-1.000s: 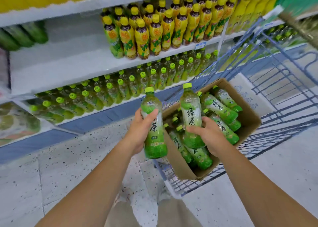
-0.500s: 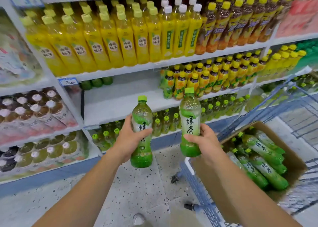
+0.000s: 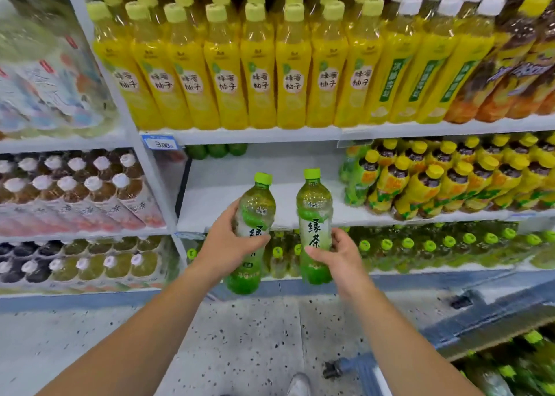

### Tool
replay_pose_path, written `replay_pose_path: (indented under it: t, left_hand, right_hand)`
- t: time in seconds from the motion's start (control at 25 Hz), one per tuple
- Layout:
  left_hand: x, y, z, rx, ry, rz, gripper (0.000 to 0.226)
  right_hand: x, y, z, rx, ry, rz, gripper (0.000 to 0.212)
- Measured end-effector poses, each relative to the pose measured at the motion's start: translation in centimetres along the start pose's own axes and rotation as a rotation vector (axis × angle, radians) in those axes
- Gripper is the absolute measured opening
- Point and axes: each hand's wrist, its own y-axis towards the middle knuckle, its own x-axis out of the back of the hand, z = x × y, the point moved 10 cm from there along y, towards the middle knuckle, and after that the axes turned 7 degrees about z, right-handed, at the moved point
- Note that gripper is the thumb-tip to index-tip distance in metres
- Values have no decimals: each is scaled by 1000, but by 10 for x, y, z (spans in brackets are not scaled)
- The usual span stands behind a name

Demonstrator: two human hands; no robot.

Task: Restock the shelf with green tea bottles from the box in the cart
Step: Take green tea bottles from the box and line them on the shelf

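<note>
Two green tea bottles held up side by side, apart, in front of the shelving. Left hand (image 3: 229,244) wrapped around the middle of the left bottle (image 3: 250,233), thumb across the label, bottle tipped slightly to the right at the cap. Right hand (image 3: 341,253) gripping the lower half of the right bottle (image 3: 314,226) from the right side, fingers curled behind, thumb on the front, bottle upright. Just beyond both hands, a white shelf (image 3: 228,197), mostly bare, with a few green bottles (image 3: 216,149) lying far back at its upper left. Right of the right hand, on the same shelf, yellow-capped bottles (image 3: 450,182). Above the hands, a row of yellow drink bottles (image 3: 261,68). Below and behind the hands, rows of green-capped bottles (image 3: 429,248). Down to the right of the right arm, the cart (image 3: 486,320), blurred, with green bottle tops (image 3: 534,362) showing in the corner; box edges hard to tell.
</note>
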Motion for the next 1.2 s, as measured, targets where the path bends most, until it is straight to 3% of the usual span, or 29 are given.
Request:
replay_pose_path:
  t: [0.12, 0.32, 0.68, 0.84, 0.96, 1.08, 1.2]
  left_hand:
    - [13, 39, 36, 52, 8, -86, 40]
    - [34, 112, 68, -42, -23, -168, 32]
    - [52, 200, 87, -395, -87, -207, 53]
    - [55, 221, 85, -524, -82, -237, 49]
    - [51, 240, 107, -452, 78, -159, 45]
    - [50, 237, 126, -395, 193, -104, 29]
    - [57, 237, 118, -411, 195, -185, 30]
  right_hand:
    - [-12, 45, -18, 13, 24, 14, 44]
    - [-38, 129, -19, 127, 18, 64, 42]
    - [-63, 240, -22, 392, -54, 112, 51]
    - [-69, 267, -12, 498, -90, 152, 49]
    - [-62, 265, -5, 554, -292, 117, 37]
    - [-48, 262, -4, 618, -490, 21, 41]
    - [-43, 272, 0, 633, -526, -53, 36]
